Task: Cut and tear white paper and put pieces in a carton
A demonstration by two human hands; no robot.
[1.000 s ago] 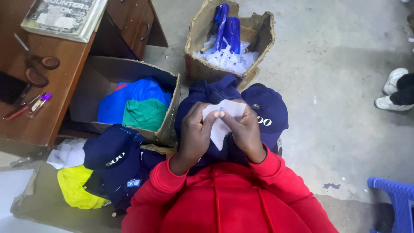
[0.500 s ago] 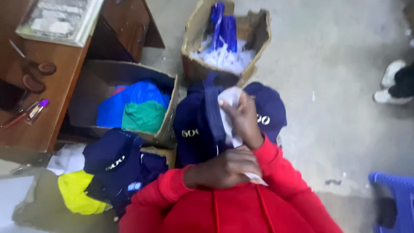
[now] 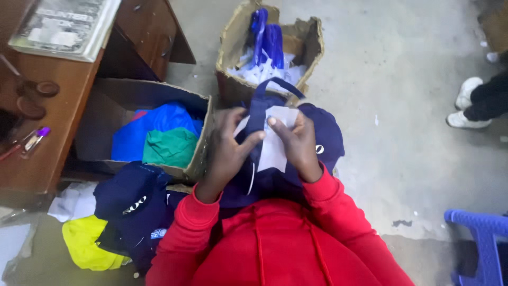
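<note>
You sit over a grey concrete floor (image 3: 402, 79), with a brown wooden desk (image 3: 58, 106) at your far left and a blue plastic stool (image 3: 479, 238) near right.

Both hands raised together, left hand (image 3: 228, 151) fingers curled, right hand (image 3: 296, 142) seemingly pinching — red-sleeved forearms bent inward

A wooden desk (image 3: 63, 95) holds a book (image 3: 63, 24) and scissors (image 3: 32, 98). Two cardboard boxes (image 3: 203, 153) (image 3: 230, 53) sit nearby; a blue stool (image 3: 479, 238) stands apart.
</note>
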